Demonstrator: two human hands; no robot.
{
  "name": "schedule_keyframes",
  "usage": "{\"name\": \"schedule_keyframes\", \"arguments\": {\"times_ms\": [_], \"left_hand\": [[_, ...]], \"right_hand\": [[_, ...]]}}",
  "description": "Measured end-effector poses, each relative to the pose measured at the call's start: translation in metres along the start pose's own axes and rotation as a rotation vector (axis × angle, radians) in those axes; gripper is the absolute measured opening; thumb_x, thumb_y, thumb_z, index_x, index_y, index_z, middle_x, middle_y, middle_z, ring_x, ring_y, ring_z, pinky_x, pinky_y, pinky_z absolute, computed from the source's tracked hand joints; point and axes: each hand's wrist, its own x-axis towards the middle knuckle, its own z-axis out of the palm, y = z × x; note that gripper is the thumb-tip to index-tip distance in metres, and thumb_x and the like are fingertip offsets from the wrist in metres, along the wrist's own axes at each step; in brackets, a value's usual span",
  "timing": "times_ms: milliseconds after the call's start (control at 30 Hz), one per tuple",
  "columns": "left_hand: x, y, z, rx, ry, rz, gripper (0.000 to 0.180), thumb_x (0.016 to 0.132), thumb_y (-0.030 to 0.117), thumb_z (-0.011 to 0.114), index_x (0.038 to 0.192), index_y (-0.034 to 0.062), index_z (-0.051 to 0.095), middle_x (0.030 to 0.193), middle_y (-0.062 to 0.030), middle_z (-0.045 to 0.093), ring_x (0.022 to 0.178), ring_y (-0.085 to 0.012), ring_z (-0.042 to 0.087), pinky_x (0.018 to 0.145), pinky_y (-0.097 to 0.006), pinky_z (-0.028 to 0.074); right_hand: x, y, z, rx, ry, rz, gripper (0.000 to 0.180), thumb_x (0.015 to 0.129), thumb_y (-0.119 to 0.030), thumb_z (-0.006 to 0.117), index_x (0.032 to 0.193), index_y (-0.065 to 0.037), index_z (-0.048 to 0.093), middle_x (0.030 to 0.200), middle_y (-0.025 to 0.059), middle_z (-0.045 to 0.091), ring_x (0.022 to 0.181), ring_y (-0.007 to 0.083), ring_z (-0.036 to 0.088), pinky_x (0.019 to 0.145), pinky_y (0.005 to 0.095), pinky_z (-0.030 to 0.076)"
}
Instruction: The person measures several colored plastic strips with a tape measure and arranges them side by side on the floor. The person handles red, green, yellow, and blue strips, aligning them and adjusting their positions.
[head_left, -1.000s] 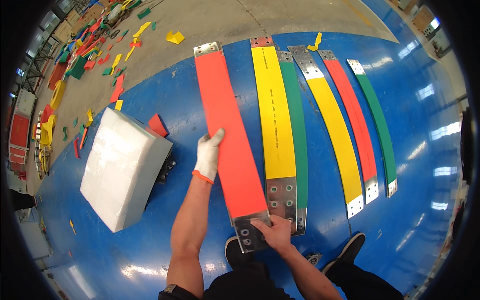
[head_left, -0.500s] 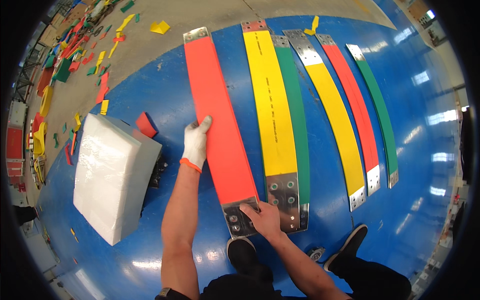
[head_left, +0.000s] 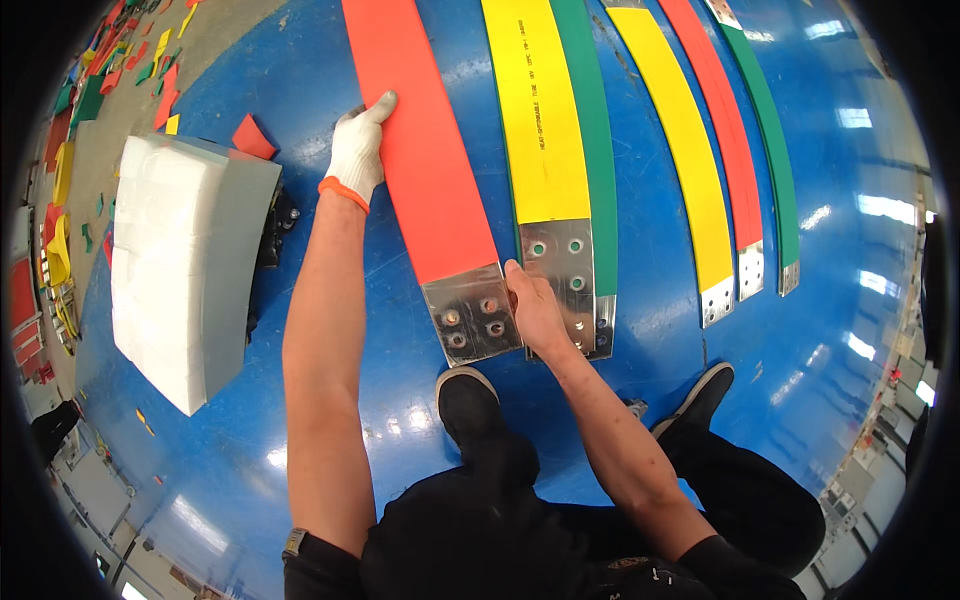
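A wide flat busbar in a red sleeve (head_left: 425, 150) lies lengthwise in front of me, its bare silvery end (head_left: 470, 315) with drilled holes pointing my way. My left hand (head_left: 358, 145), in a white glove with an orange cuff, grips its left edge, thumb on top and fingers hidden beneath. My bare right hand (head_left: 540, 308) is closed at the right edge of the metal end, its fingers partly hidden. Just to the right lie a yellow-sleeved busbar (head_left: 540, 130) and a green-sleeved busbar (head_left: 590, 150), partly overlapped by the yellow one.
Farther right lie narrower yellow (head_left: 675, 150), red (head_left: 715, 130) and green (head_left: 765, 150) busbars on the blue floor (head_left: 830, 330). A white foam-like block (head_left: 180, 270) stands at left, beside a red scrap (head_left: 254, 138). Coloured offcuts (head_left: 90, 95) litter the far left. My shoe (head_left: 468, 405) is near the metal end.
The view has tilted down, so the busbars sit higher in it. My right thumb has slid from on top of the metal end to its right edge. The left hand keeps its hold.
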Motion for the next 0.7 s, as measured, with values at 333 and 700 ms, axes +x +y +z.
{"name": "schedule_keyframes", "arguments": {"times_ms": [333,700], "left_hand": [[0.014,-0.003,0.007,-0.333,-0.086,-0.048,0.062,0.087,0.033,0.083,0.127,-0.0077,0.06,0.122,-0.0169,0.068,0.104,-0.0293,0.068,0.089,-0.045,0.058],[-0.113,0.001,0.034,-0.662,-0.352,-0.057,0.097,0.078,0.093,0.046,0.114,0.0037,0.058,0.079,-0.0066,0.055,0.063,-0.0187,0.054,0.055,-0.032,0.046]], "right_hand": [[-0.056,-0.056,0.006,-0.609,0.125,-0.513,0.027,0.083,-0.027,0.077,0.079,-0.003,0.064,0.073,0.0181,0.062,0.068,0.0395,0.063,0.058,0.0462,0.051],[-0.161,-0.037,-0.023,-0.758,0.278,-0.874,0.014,0.069,-0.009,0.076,0.076,-0.009,0.063,0.065,0.0051,0.05,0.051,0.025,0.053,0.046,0.0358,0.04]]}}
